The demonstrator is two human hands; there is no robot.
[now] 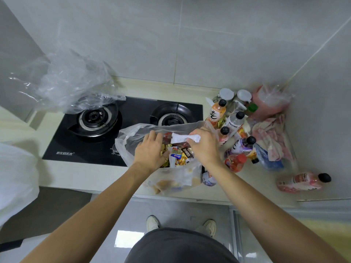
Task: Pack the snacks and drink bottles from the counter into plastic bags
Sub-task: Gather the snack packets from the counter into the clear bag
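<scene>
A snack packet (175,138) is pinched by the right hand (204,147) over the open plastic bag (133,133) on the tabletop (91,173). Its long side runs from 9 to 3 o'clock. The left hand (151,150) lies flat on the snacks (178,155) inside. About eight drink bottles (235,121) are seen at 2 o'clock, nearer the right hand.

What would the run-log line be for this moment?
stage: packing snacks | right hand: grip on white-ended packet over plastic bag | left hand: open, inside bag mouth | drink bottles: unpacked on counter
</scene>
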